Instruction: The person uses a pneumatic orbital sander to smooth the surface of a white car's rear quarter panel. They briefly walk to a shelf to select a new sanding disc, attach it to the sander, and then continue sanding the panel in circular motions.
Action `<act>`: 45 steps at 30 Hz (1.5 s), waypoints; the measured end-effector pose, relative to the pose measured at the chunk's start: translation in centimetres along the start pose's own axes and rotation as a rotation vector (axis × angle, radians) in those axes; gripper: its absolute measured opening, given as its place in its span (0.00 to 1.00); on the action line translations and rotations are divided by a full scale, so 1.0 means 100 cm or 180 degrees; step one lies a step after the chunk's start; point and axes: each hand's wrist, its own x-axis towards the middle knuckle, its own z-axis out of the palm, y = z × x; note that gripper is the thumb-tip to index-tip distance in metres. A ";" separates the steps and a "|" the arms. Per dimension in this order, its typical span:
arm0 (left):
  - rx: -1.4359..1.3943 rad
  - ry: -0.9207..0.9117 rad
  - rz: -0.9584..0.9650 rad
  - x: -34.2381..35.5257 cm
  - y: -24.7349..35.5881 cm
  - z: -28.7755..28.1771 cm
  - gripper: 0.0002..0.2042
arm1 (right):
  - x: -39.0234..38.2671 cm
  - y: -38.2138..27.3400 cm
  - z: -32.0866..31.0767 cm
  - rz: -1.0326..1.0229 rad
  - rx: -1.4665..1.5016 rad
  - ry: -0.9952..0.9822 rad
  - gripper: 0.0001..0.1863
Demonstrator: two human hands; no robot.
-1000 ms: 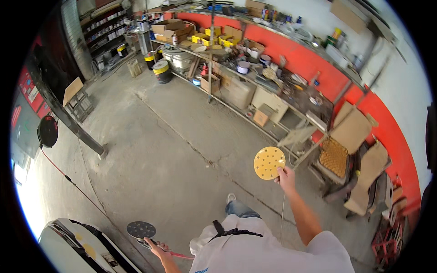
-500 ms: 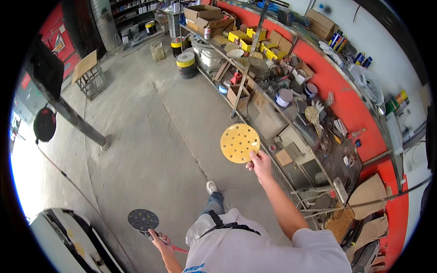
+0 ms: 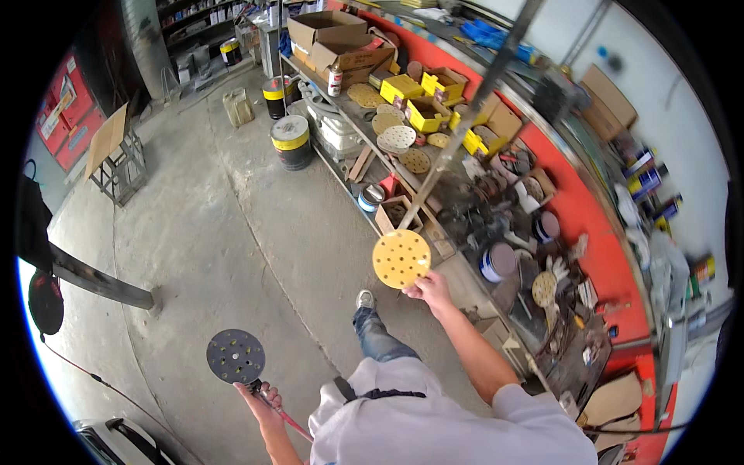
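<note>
Editor: Where does the head view look from, and which way does it face?

Photographer: From the left of two fisheye cameras worn side by side on a person's head, pitched steeply down and forward; the pale shirt (image 3: 457,422) fills the lower edge, closest of all; the left hand (image 3: 265,403) and right hand (image 3: 431,290) lie farther out

Editor: And beyond them?

Photographer: Concrete floor (image 3: 186,256) at middle range; a workbench (image 3: 572,372) slanting down the right; dark shelves (image 3: 194,23) farthest off, top left; straight edges bowing outward
</note>
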 end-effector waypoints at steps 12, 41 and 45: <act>-0.0678 0.0167 -0.0281 0.092 0.008 0.210 0.45 | 0.333 -0.151 0.094 0.0243 0.0164 0.0480 0.08; -0.0801 0.0024 -0.1164 0.280 0.048 0.513 0.50 | 0.698 -0.285 -0.078 0.0074 0.0612 0.1995 0.06; -0.1157 -0.0448 -0.1464 0.292 0.020 0.505 0.50 | 0.741 -0.310 -0.059 0.0086 0.0571 0.1895 0.06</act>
